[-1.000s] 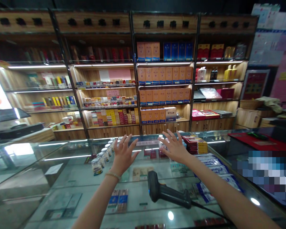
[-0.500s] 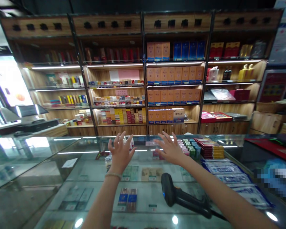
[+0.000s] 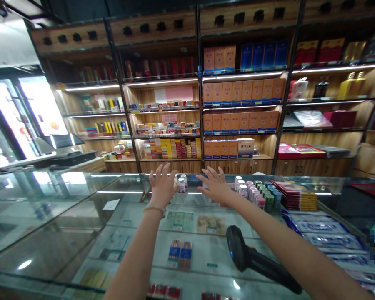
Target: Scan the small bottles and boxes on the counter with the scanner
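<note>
Over the glass counter point(image 3: 203, 250), my left hand point(image 3: 163, 187) reaches forward with fingers spread and nothing in it. Small white-capped bottles point(image 3: 181, 184) stand just to its right, partly behind the fingers. My right hand point(image 3: 216, 187) is also spread and holds nothing. To its right are several more white-capped bottles point(image 3: 242, 190), beside rows of pink and green small containers point(image 3: 268, 201). A black handheld barcode scanner point(image 3: 253, 260) lies on the glass below my right forearm, which covers part of its cord end.
Red-and-gold packets point(image 3: 295, 195) are stacked on the right, with blue-and-white packs point(image 3: 325, 239) nearer me. Inside the counter lie blue-banded packs point(image 3: 180, 253). Tall shelves of orange boxes point(image 3: 243, 121) line the back wall. A monitor point(image 3: 62, 141) stands at left.
The view has swung left and tilted slightly, so the shelves and counter goods appear further right. My hands are slightly closer together; both stay spread, and more bottles show around them.
</note>
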{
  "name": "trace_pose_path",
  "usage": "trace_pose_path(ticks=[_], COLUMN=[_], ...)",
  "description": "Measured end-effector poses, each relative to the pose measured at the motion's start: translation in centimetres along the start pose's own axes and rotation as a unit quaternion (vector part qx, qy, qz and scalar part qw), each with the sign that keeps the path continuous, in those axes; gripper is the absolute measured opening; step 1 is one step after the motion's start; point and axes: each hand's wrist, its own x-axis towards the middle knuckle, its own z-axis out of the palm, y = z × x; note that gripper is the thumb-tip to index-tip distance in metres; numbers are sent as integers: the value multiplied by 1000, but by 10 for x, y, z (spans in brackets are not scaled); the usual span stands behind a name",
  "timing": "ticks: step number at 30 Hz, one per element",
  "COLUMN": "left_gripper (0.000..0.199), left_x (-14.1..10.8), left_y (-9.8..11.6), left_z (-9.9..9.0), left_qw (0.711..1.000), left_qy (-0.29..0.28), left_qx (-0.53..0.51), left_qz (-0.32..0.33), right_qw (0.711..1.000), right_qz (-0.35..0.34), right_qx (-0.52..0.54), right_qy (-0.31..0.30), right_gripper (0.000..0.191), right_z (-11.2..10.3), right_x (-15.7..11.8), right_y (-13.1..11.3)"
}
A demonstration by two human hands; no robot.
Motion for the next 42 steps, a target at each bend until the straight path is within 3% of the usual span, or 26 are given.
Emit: trace_pose_path(ticks=[9, 13, 25, 32, 42], left_gripper=[57, 59, 57, 60, 45], left_x=[31, 35, 32, 27, 24], left_y=[-24, -29, -16, -9, -8], left_z=[16, 22, 33, 43, 49], left_qw=[985, 975, 957, 951, 947], left_qy=[-171, -215, -286, -305, -319], left_qx=[25, 32, 38, 46, 48], left_qz=[-28, -37, -15, -7, -7], right_qw=[998, 997, 984, 979, 979], right_qz=[13, 14, 39, 46, 62], right_qx=[22, 30, 59, 72, 95], right_qy=[-50, -71, -163, -183, -167], right_gripper=[58, 60, 72, 74, 47], right_z=[19, 28, 63, 76, 82], right_x=[45, 57, 83, 93, 103], right_y=[-20, -23, -26, -30, -32])
